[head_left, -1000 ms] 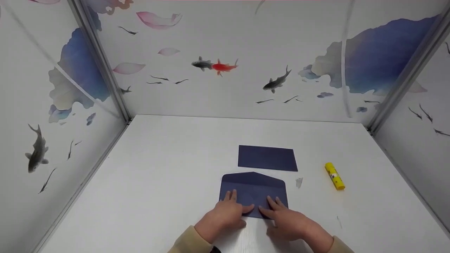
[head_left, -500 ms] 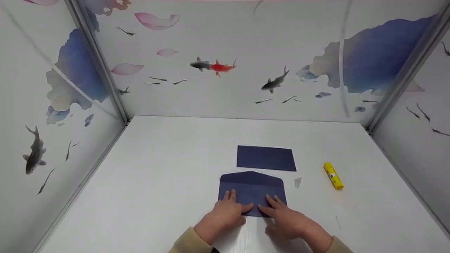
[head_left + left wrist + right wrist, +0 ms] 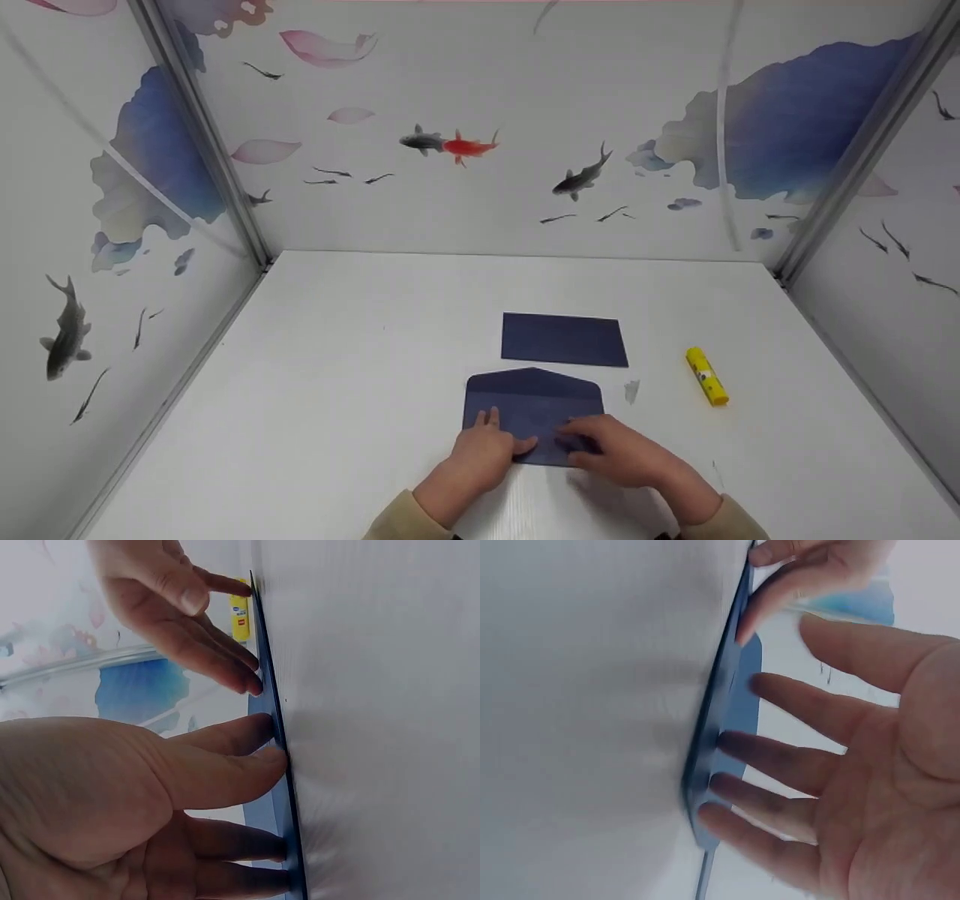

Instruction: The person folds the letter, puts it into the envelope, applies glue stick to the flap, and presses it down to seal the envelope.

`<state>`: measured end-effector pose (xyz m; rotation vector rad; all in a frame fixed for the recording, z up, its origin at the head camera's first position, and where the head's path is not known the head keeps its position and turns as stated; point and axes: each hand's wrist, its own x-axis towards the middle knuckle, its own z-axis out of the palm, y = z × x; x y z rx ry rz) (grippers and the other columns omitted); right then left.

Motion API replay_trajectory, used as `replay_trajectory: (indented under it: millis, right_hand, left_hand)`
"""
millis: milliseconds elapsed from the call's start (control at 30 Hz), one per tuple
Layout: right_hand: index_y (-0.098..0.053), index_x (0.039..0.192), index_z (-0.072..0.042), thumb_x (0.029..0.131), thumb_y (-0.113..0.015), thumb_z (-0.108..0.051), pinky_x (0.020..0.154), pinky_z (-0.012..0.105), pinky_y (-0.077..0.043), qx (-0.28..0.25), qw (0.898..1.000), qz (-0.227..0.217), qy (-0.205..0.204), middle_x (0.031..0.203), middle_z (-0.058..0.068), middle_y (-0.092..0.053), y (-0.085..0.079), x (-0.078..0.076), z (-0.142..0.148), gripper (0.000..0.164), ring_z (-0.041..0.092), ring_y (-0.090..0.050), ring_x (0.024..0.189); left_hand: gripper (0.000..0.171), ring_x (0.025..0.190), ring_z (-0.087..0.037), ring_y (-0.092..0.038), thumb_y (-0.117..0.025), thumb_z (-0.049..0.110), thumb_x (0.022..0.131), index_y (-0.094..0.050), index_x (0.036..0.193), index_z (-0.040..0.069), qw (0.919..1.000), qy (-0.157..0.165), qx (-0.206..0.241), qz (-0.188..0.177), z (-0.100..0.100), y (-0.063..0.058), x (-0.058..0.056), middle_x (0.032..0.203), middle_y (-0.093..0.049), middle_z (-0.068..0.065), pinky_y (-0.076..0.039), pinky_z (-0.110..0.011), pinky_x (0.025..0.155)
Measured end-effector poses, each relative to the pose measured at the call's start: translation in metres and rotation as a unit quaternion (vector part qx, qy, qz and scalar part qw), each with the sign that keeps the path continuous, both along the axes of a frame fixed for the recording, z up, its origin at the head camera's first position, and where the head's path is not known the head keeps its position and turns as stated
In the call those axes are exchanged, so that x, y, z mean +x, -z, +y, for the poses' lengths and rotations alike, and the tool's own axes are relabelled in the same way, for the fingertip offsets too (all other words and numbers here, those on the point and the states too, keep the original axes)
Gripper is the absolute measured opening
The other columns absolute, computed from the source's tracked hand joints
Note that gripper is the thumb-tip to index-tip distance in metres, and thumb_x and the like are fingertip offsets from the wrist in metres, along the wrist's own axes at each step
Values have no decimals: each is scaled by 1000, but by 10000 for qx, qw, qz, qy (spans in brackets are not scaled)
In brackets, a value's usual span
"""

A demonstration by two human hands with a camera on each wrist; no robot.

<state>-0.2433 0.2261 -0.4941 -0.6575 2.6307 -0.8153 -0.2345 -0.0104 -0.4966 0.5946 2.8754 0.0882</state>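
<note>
Low in the middle, the left hand (image 3: 484,450) presses a blue envelope (image 3: 517,409), fingers straight; the right hand (image 3: 619,450), fingers apart, maybe touches it.

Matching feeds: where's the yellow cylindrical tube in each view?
Head: yellow cylindrical tube lies right of the dark blue paper envelope.
Left wrist: top centre, partly behind the right hand.
Right wrist: not visible.
Shared landmark: the envelope, in all three.
</note>
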Motion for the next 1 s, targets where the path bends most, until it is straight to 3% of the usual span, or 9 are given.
replay_trajectory:
  millis: [100,200,267,400,500,667,833,1000]
  right_hand:
    - [-70,127,-5,100,-65,-18,107,59,-49,-429,9951,244,862,128,13,-71,-1,-16,14,30,37,-63,125]
    - [-70,123,-4,102,-62,-14,104,55,-53,-620,9754,469,2061,122,15,-72,-3,-35,35,25,35,-65,117]
    - [-68,124,0,103,-58,-14,101,54,-54,-663,9600,624,2648,123,22,-70,-5,-48,55,27,38,-64,115]
    - [-56,135,8,105,-52,-18,104,59,-49,-598,9366,625,3396,138,34,-56,-11,-66,98,40,49,-54,124]
    - [-46,143,10,104,-49,-23,103,62,-46,-279,9243,440,3780,144,40,-45,-12,-76,123,52,57,-42,126]
    - [-33,147,15,102,-52,-30,97,58,-48,385,9116,-254,4085,138,45,-39,-7,-88,145,67,55,-36,118]
    - [-37,141,22,99,-57,-25,92,53,-49,665,9154,-452,3945,129,45,-46,-2,-90,150,66,53,-43,110]
    - [-36,140,22,98,-58,-15,108,59,-47,253,9188,-756,3866,135,42,-47,-2,-87,150,61,48,-51,113]
  left_hand:
    - [46,144,-42,-48,-60,20,100,-62,138,47,9999,-64,91,-69,0,1,0,154,-50,-26,-54,-48,106]
    - [45,145,-42,-47,-60,21,101,-62,138,46,9996,-120,206,-128,-1,1,1,154,-49,-26,-53,-49,108]
    - [43,145,-43,-48,-60,23,101,-63,138,45,9995,-125,269,-113,-1,2,1,154,-50,-27,-53,-49,107]
    - [43,145,-43,-47,-60,23,101,-63,138,45,9994,-141,283,-137,0,1,1,154,-49,-27,-53,-48,107]
    - [47,145,-42,-47,-62,20,99,-62,139,45,9996,-133,208,-163,0,1,1,155,-49,-26,-54,-47,107]
    - [53,145,-43,-47,-65,15,95,-61,140,45,9999,-33,131,-81,0,2,1,155,-48,-26,-56,-47,103]
    - [55,148,-44,-42,-62,12,97,-60,142,43,9992,-68,314,-251,-1,0,3,158,-44,-27,-53,-52,107]
    - [55,150,-44,-39,-61,10,98,-59,143,42,9978,-126,491,-422,-4,-2,4,160,-41,-26,-49,-55,111]
